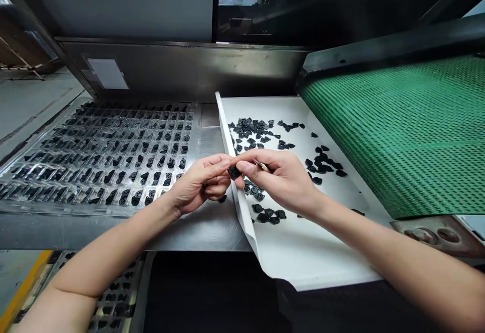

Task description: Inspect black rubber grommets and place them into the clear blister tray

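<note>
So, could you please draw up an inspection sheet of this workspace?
Surface: metal table, with a white sheet on it, its left edge turned up.
Job's things: one black part in hand; similar pieces loose on the sheet and in rows in a clear tray at left.
Clutter: a stray piece on the bare metal beside the sheet.
Hands: fingers of left hand and right hand meet at the part; the right also holds a slim tool.
Cables: nothing seen.
Surroundings: green mesh belt at right.

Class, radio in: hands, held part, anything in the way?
Left hand and right hand: fingertips on small black part. Right also holds thin metallic tool. Loose black parts on white sheet nearby; no obstruction visible.
</note>
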A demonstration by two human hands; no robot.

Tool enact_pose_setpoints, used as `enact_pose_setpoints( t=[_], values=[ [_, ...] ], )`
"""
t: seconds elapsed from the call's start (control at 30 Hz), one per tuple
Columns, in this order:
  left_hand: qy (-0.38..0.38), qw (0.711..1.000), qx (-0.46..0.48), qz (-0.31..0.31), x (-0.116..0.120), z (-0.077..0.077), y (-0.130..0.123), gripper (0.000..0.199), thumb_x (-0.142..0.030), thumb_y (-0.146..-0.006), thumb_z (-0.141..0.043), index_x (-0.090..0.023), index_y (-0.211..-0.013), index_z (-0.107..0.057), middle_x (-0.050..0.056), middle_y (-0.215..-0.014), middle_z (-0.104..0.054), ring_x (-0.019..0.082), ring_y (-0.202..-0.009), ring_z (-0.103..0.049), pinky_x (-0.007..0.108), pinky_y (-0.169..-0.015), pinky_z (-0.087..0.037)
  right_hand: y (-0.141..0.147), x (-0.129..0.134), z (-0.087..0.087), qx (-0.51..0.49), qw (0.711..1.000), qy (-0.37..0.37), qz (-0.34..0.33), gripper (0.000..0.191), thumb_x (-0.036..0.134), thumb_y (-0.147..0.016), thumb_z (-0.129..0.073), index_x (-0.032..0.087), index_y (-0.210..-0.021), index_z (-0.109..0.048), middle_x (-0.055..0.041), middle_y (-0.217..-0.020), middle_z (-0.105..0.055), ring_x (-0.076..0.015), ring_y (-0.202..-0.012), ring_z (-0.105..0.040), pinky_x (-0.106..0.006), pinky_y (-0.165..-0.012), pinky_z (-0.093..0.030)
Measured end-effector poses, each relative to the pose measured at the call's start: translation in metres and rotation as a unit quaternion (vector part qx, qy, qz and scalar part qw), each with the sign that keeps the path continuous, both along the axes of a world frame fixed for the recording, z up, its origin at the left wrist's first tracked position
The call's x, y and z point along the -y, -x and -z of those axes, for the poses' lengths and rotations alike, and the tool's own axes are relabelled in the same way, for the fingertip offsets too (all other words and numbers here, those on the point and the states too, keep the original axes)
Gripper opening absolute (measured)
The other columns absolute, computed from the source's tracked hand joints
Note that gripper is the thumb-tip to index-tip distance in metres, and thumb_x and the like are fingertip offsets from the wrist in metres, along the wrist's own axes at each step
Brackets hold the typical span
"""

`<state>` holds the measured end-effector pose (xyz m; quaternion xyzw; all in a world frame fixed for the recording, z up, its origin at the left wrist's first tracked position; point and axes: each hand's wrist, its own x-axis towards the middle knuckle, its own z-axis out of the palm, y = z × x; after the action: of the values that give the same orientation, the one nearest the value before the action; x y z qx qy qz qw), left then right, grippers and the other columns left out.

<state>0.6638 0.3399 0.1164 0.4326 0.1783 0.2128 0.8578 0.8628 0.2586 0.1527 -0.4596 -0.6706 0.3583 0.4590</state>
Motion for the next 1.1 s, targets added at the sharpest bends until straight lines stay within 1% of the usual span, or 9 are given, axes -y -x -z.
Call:
enact_pose_setpoints(
  t=[0.13,0.33,0.5,0.67,0.73,0.8,0.9,1.0,1.1],
  values=[
    [-0.004,1.000,0.004,-0.011,0.000,0.002,-0.001,0.037,-0.049,-0.095,-0.082,-0.018,-0.112,-0.072,0.006,-0.080,-0.069,0.002,-0.047,-0.025,0.018,-0.046,-0.015,0.000,0.000,-0.001,-0.027,0.999,0.030,-0.012,0.024,0.030,-0.109,-0.062,0.014,-0.115,-0.079,-0.0031,-0.082,-0.076,-0.0121,-0.067,-0.063,-0.025,-0.060,-0.046],
    [-0.009,0.999,-0.001,-0.040,-0.003,0.002,0.001,0.047,-0.048,-0.092,-0.084,-0.019,-0.126,-0.072,0.005,-0.083,-0.067,0.002,-0.048,-0.025,0.017,-0.046,-0.016,0.001,0.000,-0.002,-0.019,1.000,0.015,0.019,0.022,0.030,-0.105,-0.065,0.015,-0.113,-0.079,-0.0012,-0.076,-0.072,-0.0128,-0.065,-0.061,-0.027,-0.063,-0.051],
    [-0.018,0.999,0.000,-0.027,-0.002,0.002,0.003,0.049,-0.047,-0.098,-0.079,-0.018,-0.136,-0.069,0.005,-0.082,-0.067,0.002,-0.048,-0.026,0.016,-0.048,-0.018,0.002,0.000,-0.002,-0.011,0.999,0.040,0.033,0.020,0.030,-0.103,-0.070,0.016,-0.114,-0.080,-0.0005,-0.074,-0.073,-0.0140,-0.069,-0.065,-0.027,-0.066,-0.052],
    [-0.018,0.999,0.023,-0.028,-0.002,0.006,0.001,0.054,-0.035,-0.092,-0.088,-0.020,-0.141,-0.070,-0.008,-0.063,-0.041,0.004,-0.051,-0.021,0.018,-0.049,-0.017,-0.001,0.000,-0.004,0.013,0.998,0.039,0.038,0.019,0.034,-0.104,-0.072,0.017,-0.097,-0.079,-0.0019,-0.077,-0.076,-0.0136,-0.068,-0.065,-0.026,-0.064,-0.050],
    [-0.014,1.000,0.025,-0.014,0.000,0.007,0.000,0.054,-0.032,-0.088,-0.092,-0.020,-0.136,-0.072,-0.009,-0.064,-0.040,0.004,-0.051,-0.020,0.019,-0.048,-0.014,-0.001,0.002,-0.007,0.051,0.997,0.031,0.039,0.023,0.037,-0.105,-0.071,0.019,-0.092,-0.078,-0.0015,-0.077,-0.075,-0.0144,-0.069,-0.067,-0.025,-0.063,-0.051],
    [-0.006,1.000,0.026,0.011,0.001,0.008,0.000,0.049,-0.031,-0.084,-0.096,-0.019,-0.127,-0.075,-0.006,-0.068,-0.050,0.003,-0.051,-0.022,0.021,-0.048,-0.012,-0.001,0.004,-0.011,0.100,0.994,0.013,0.040,0.025,0.039,-0.107,-0.068,0.023,-0.092,-0.078,-0.0003,-0.077,-0.075,-0.0146,-0.068,-0.069,-0.024,-0.062,-0.052],
    [-0.001,0.999,0.037,0.033,-0.003,0.007,0.001,0.039,-0.032,-0.080,-0.098,-0.015,-0.109,-0.078,-0.004,-0.067,-0.055,0.004,-0.051,-0.026,0.023,-0.047,-0.013,-0.005,0.002,-0.011,0.168,0.984,-0.057,0.036,0.022,0.042,-0.108,-0.065,0.030,-0.095,-0.077,0.0005,-0.078,-0.076,-0.0156,-0.062,-0.071,-0.024,-0.053,-0.054],
    [0.001,0.997,0.049,0.057,-0.011,0.008,0.003,0.035,-0.029,-0.075,-0.101,-0.014,-0.095,-0.078,-0.003,-0.064,-0.057,0.004,-0.050,-0.028,0.025,-0.048,-0.015,-0.013,-0.003,-0.001,0.197,0.972,-0.127,0.010,0.013,0.042,-0.104,-0.067,0.038,-0.099,-0.078,-0.0010,-0.076,-0.076,-0.0176,-0.053,-0.069,-0.026,-0.041,-0.052],
    [0.003,0.995,0.051,0.086,-0.016,0.012,0.003,0.037,-0.025,-0.068,-0.104,-0.014,-0.095,-0.080,0.002,-0.071,-0.067,0.005,-0.050,-0.033,0.026,-0.047,-0.016,-0.022,-0.004,0.014,0.204,0.968,-0.142,0.017,0.011,0.039,-0.101,-0.068,0.041,-0.104,-0.078,-0.0016,-0.082,-0.078,-0.0215,-0.059,-0.073,-0.028,-0.043,-0.056]
  ],
)
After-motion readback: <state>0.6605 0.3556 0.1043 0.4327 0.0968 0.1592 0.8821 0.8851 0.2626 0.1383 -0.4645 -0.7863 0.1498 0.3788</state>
